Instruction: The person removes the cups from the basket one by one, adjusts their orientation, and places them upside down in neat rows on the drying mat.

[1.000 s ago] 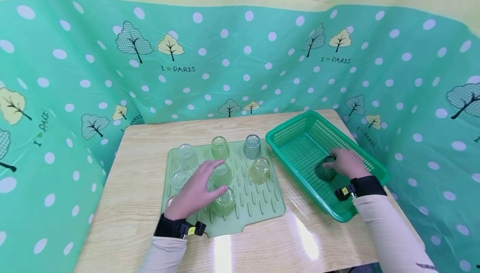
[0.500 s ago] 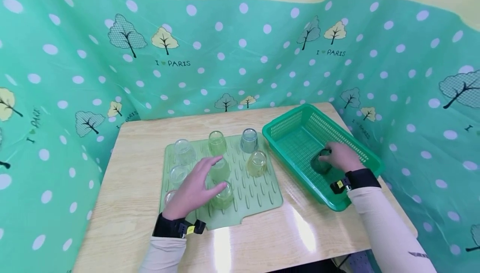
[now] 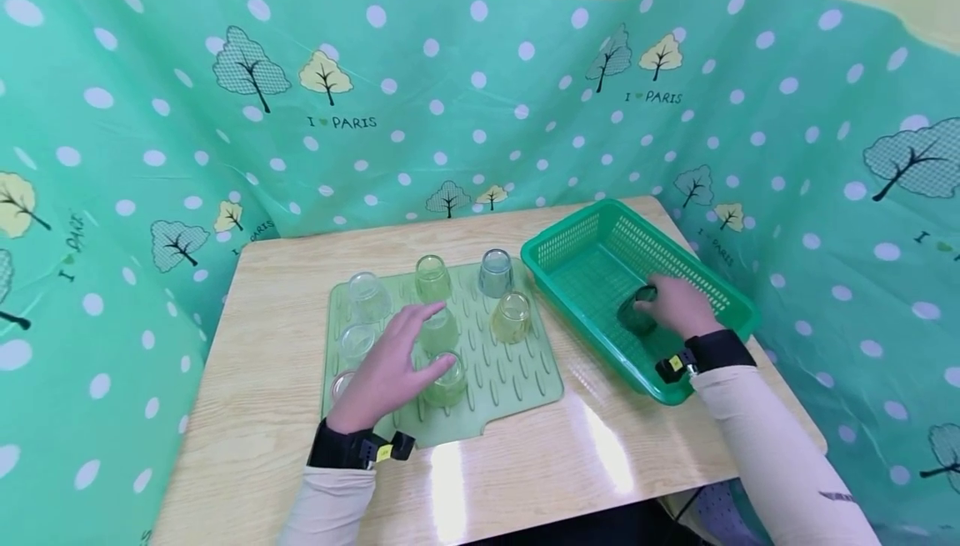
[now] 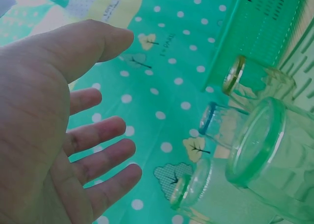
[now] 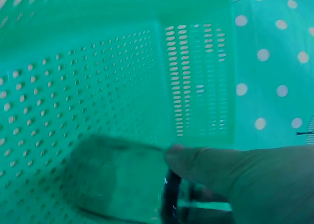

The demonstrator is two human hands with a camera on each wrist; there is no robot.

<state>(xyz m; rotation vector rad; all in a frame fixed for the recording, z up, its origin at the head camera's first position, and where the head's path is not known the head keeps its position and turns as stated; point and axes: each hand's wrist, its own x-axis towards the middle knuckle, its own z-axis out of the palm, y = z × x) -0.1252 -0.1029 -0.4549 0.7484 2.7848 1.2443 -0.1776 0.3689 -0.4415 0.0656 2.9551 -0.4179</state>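
My right hand reaches into the green plastic basket and holds a dark-tinted drinking glass by its rim. The right wrist view shows the thumb at the rim, the glass lying on its side, close over the perforated basket floor. My left hand hovers over a pale green drying mat, thumb and fingers spread, holding nothing. Near its thumb stands a green glass; another green glass is partly behind its fingers. In the left wrist view the palm and fingers look relaxed.
Several upturned glasses stand on the mat: a yellowish glass, a blue glass, a green glass and clear ones at left, such as this clear glass. A polka-dot curtain encloses the wooden table.
The head view has tilted, so the table and basket sit higher and slightly left. My right hand keeps its grip on the dark glass in the basket; my left hand stays over the mat.
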